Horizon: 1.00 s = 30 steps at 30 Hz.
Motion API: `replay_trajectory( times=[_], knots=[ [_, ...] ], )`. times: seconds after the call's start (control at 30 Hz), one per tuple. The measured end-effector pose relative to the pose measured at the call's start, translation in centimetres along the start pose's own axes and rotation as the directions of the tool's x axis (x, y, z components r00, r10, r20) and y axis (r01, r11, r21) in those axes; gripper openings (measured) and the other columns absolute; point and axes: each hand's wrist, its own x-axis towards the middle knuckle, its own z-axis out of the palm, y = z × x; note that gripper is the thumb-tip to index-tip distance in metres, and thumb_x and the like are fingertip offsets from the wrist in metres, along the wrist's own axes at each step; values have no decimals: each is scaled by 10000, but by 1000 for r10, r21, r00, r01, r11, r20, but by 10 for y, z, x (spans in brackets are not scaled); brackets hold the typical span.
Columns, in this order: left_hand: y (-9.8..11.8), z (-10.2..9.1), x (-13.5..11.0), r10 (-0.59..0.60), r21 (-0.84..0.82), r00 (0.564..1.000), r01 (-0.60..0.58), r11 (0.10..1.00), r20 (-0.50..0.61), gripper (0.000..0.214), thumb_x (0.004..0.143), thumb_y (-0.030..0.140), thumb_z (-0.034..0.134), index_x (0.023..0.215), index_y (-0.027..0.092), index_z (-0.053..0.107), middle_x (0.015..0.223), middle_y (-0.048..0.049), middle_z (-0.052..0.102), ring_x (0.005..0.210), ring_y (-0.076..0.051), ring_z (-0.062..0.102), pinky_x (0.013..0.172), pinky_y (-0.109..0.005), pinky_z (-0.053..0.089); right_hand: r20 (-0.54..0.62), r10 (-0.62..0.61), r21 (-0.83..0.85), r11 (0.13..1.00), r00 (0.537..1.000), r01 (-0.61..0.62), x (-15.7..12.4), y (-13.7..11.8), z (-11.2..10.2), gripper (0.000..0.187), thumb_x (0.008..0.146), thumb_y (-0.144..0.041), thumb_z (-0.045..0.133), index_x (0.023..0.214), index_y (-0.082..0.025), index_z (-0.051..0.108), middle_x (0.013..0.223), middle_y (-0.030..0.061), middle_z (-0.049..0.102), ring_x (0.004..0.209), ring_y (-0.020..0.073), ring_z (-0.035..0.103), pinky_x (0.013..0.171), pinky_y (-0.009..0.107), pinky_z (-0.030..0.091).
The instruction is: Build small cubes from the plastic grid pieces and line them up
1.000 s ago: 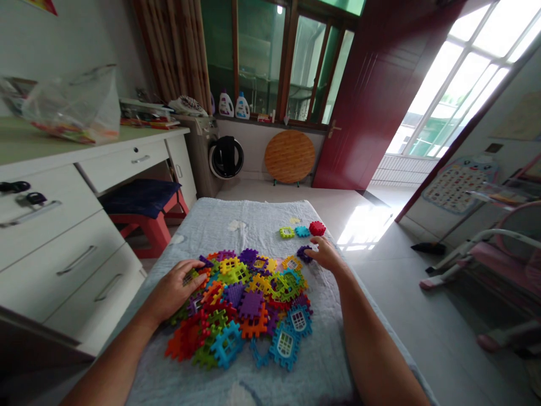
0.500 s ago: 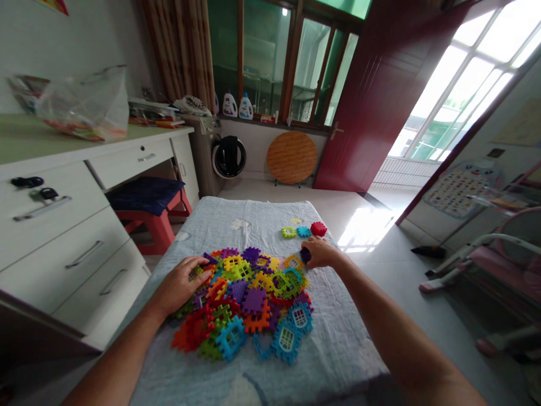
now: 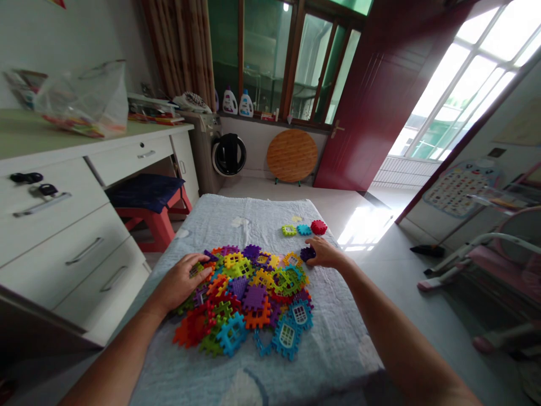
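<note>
A heap of several interlocking plastic tiles (image 3: pixel 249 296) in many colours lies on a pale blue quilted cloth (image 3: pixel 253 220) covering a low table. My left hand (image 3: pixel 181 280) rests flat on the heap's left edge, fingers spread over the tiles. My right hand (image 3: pixel 324 253) is at the heap's far right corner, fingers curled on a dark purple tile (image 3: pixel 307 253) that lies on the cloth. Beyond it sit a green tile (image 3: pixel 289 230), a blue tile (image 3: pixel 303 229) and a red tile (image 3: pixel 318 226) in a short row.
A white desk with drawers (image 3: pixel 63 225) stands at the left, a red stool (image 3: pixel 152 220) under it. A clear bag (image 3: pixel 80 101) lies on the desk. A round wooden tabletop (image 3: pixel 291 155) leans at the far wall. A pink chair frame (image 3: pixel 499 259) is at the right.
My right hand closed its fingers on the dark purple tile beside the heap. My left hand stayed on the heap's left edge. The view shifted slightly.
</note>
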Motion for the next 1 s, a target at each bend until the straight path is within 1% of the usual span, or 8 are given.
replay_trajectory(
  times=[0.13, 0.2, 0.33, 0.47, 0.63, 0.77, 0.9, 1.0],
  knots=[
    [-2, 1, 0, 0, 3, 1000, 0, 1000, 24, 443, 815, 567, 502, 1041, 206, 622, 1147, -81, 626, 1080, -233, 577, 996, -365, 429, -27, -29, 17, 999, 999, 29, 0, -4, -4, 379, 601, -260, 722, 947, -147, 617, 933, 78, 590, 860, 221, 519, 770, 300, 385],
    [-2, 1, 0, -1, 5, 1000, 1, 1000, 22, 447, 813, 572, 501, 1036, 205, 624, 1143, -83, 627, 1082, -234, 575, 998, -363, 427, -33, -36, 21, 999, 999, 37, 0, -6, -4, 391, 607, -269, 727, 961, -147, 611, 953, 79, 582, 872, 220, 515, 772, 299, 384],
    [-2, 1, 0, -4, 11, 1000, 4, 1000, 14, 434, 808, 564, 509, 1026, 209, 633, 1136, -71, 634, 1080, -229, 582, 991, -344, 435, 13, -4, 18, 1000, 1000, 4, 1, -6, 0, 473, 606, -312, 755, 1023, -141, 610, 1007, 96, 562, 879, 225, 516, 774, 312, 393],
    [-1, 0, 0, 0, 18, 1000, -1, 1000, 12, 428, 806, 555, 517, 1035, 213, 636, 1141, -66, 636, 1075, -227, 589, 986, -343, 442, -4, -23, 33, 999, 1000, 23, 2, -2, 3, 535, 587, -354, 789, 1052, -154, 617, 1029, 99, 554, 925, 245, 510, 799, 328, 396],
    [2, -1, 0, -5, 18, 1000, 5, 1000, 6, 443, 802, 572, 507, 1024, 212, 637, 1123, -68, 644, 1062, -228, 596, 981, -338, 447, -7, -35, 52, 998, 999, 36, 1, -1, -3, 442, 604, -310, 778, 996, -162, 638, 982, 81, 575, 898, 232, 522, 794, 320, 396],
    [2, -1, 0, -6, 17, 1000, 6, 1000, 5, 450, 794, 580, 508, 1015, 212, 641, 1110, -66, 649, 1053, -231, 603, 975, -341, 453, -32, -58, 73, 996, 998, 60, 2, -3, -6, 423, 614, -284, 769, 999, -169, 639, 988, 75, 580, 905, 225, 522, 798, 316, 393],
    [1, -1, 0, -8, 13, 1000, 8, 1000, 10, 451, 795, 580, 506, 1016, 209, 637, 1123, -74, 643, 1060, -235, 598, 977, -352, 451, 7, -53, 69, 996, 999, 53, 3, -5, -2, 475, 597, -287, 782, 1036, -178, 634, 1007, 75, 572, 919, 228, 522, 815, 323, 395],
    [2, -1, 0, -5, 9, 1000, 5, 1000, 12, 442, 800, 570, 508, 1019, 208, 634, 1120, -73, 643, 1065, -231, 595, 983, -348, 446, 6, -34, 67, 997, 999, 34, 2, -5, 2, 584, 579, -311, 797, 1113, -169, 606, 1054, 97, 566, 950, 246, 523, 831, 338, 399]
  ],
)
